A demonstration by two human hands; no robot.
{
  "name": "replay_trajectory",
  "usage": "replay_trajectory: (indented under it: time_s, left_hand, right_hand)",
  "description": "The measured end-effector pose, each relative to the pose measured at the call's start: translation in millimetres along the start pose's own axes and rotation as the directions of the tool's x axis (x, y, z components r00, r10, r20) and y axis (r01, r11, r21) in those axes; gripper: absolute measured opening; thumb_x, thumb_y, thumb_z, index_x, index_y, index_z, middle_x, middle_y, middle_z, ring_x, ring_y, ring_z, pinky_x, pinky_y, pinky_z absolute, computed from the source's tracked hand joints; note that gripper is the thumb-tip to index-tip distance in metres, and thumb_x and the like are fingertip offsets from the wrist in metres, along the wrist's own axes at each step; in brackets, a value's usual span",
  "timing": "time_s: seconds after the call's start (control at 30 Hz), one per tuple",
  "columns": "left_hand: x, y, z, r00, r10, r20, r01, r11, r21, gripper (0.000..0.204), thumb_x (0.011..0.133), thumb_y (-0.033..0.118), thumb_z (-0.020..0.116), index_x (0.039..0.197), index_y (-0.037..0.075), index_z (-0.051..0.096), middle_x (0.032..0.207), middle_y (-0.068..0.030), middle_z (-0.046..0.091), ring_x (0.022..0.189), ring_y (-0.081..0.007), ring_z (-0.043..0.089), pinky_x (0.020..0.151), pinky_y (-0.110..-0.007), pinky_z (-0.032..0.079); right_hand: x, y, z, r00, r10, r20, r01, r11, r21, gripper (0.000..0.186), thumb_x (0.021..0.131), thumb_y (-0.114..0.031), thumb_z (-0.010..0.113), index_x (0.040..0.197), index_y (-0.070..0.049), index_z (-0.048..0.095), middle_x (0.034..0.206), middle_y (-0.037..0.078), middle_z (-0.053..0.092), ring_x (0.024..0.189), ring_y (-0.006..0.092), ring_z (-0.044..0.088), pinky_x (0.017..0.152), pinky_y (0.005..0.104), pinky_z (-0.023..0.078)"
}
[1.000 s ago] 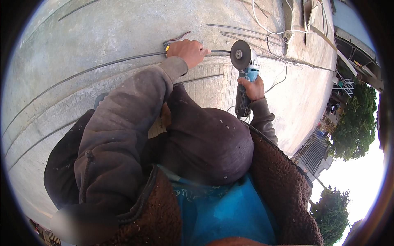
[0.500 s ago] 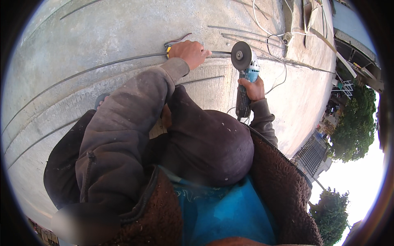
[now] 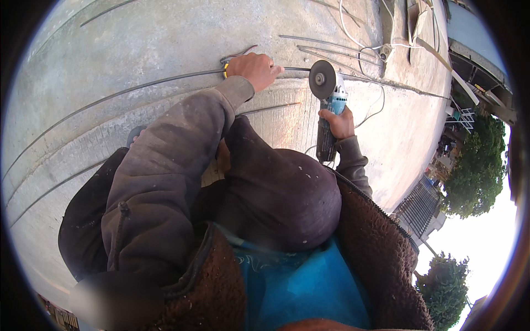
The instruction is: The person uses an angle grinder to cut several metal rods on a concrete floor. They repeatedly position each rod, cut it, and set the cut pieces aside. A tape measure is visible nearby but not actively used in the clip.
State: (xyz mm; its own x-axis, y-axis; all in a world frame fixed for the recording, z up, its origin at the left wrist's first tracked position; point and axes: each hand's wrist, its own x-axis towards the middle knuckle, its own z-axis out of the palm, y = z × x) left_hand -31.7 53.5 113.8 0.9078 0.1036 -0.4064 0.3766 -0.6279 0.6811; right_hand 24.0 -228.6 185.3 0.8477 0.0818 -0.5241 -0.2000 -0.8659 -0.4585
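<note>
My left hand (image 3: 251,70) is closed on a dark steel rod (image 3: 176,74) lying on the concrete, with a small yellow object (image 3: 226,67), partly hidden, under its fingers. My right hand (image 3: 339,122) grips a teal and black angle grinder (image 3: 329,132) by its body. The grinder's dark disc (image 3: 321,79) is upright on the rod, right of my left hand. Faint orange sparks (image 3: 287,127) streak over the concrete below the disc.
Loose rods (image 3: 326,43), cables (image 3: 369,121), a pale socket block (image 3: 386,52) and boards (image 3: 419,22) lie at the upper right on the concrete (image 3: 138,44). My bent knee (image 3: 276,198) is under my arms. Trees (image 3: 469,165) and railings stand beyond the edge at right.
The grinder has shifted slightly left, its disc now nearer my left hand. Faint sparks have appeared below it. My left hand stays about where it was.
</note>
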Motion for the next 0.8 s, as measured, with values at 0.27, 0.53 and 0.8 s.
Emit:
replay_trajectory:
  time_s: [0.27, 0.53, 0.8]
  left_hand:
    - [-2.2, -2.5, 3.7, 0.999, 0.012, -0.045, -0.014, 0.999, -0.04, 0.044, 0.089, 0.052, 0.056, 0.08, 0.013, 0.073, 0.074, -0.0107, 0.069, 0.071, -0.0312, 0.066, 0.066, -0.044, 0.05]
    - [-2.0, -3.7, 10.2, 0.998, 0.011, -0.057, -0.013, 0.999, -0.036, 0.044, 0.089, 0.053, 0.056, 0.08, 0.014, 0.073, 0.074, -0.0104, 0.069, 0.072, -0.0318, 0.066, 0.067, -0.044, 0.051]
    - [-1.9, -1.8, 5.2, 1.0, -0.001, -0.025, 0.0, 0.999, -0.034, 0.042, 0.089, 0.052, 0.057, 0.083, 0.014, 0.074, 0.077, -0.0103, 0.07, 0.074, -0.0306, 0.067, 0.067, -0.044, 0.051]
  right_hand:
    - [-5.5, -23.2, 1.9, 1.0, 0.014, -0.027, -0.014, 1.0, 0.016, 0.041, 0.07, -0.019, 0.075, 0.102, 0.003, 0.064, 0.086, 0.011, 0.068, 0.075, 0.0189, 0.064, 0.069, 0.034, 0.051]
    - [9.3, -20.0, -0.5, 1.0, 0.007, -0.01, -0.006, 0.999, 0.034, 0.041, 0.07, -0.019, 0.075, 0.102, 0.004, 0.064, 0.085, 0.011, 0.068, 0.076, 0.0186, 0.064, 0.069, 0.0332, 0.051]
    - [8.2, -15.3, 0.2, 0.999, 0.032, -0.01, -0.032, 0.999, 0.041, 0.04, 0.07, -0.019, 0.075, 0.101, 0.003, 0.064, 0.085, 0.011, 0.068, 0.075, 0.0181, 0.064, 0.068, 0.0333, 0.052]
